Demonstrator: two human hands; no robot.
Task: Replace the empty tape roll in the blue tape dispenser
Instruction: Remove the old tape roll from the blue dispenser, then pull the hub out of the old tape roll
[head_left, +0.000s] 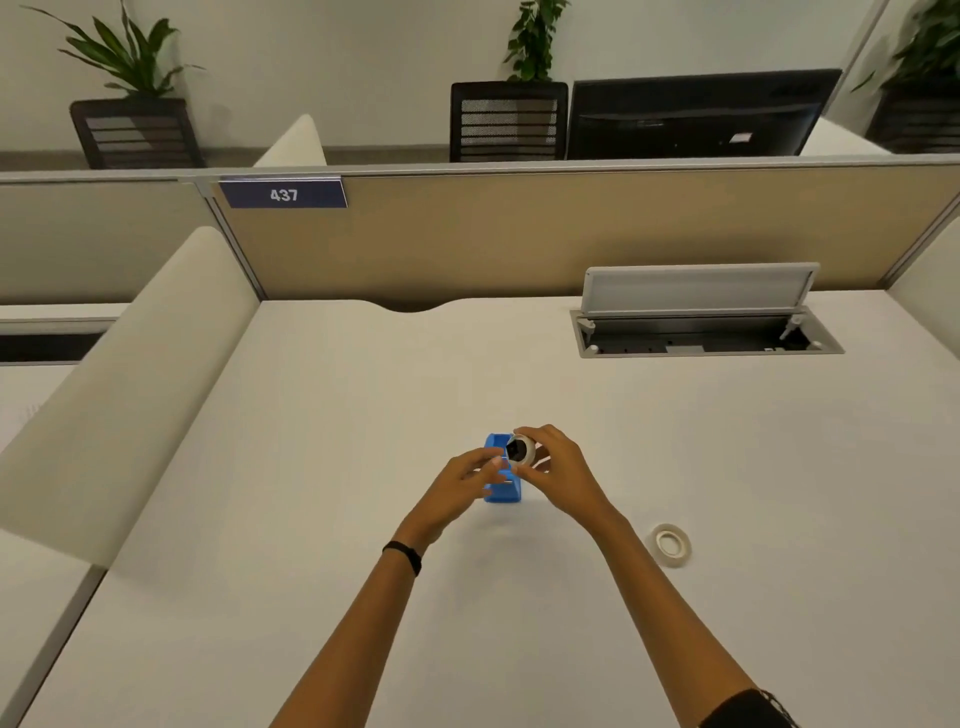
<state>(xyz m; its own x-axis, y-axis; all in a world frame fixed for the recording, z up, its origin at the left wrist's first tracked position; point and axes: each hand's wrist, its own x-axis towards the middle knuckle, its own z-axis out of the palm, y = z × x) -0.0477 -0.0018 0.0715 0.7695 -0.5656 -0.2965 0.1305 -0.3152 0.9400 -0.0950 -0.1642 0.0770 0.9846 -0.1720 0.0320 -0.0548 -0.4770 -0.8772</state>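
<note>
Two hands meet over the blue tape dispenser (501, 480), which stands near the middle of the white counter (363, 395). The right hand (558, 467) pinches a white roll (521, 450) with a dark hub just above the dispenser's top; whether this is the spent core coming out or a fresh one going in, I cannot tell. The left hand (467, 480) has its fingers against the dispenser's side, steadying it. Another tape roll (671, 543) lies flat on the counter, well apart to the right. By my judgement the swap is midway, with seating a roll and threading tape left
</note>
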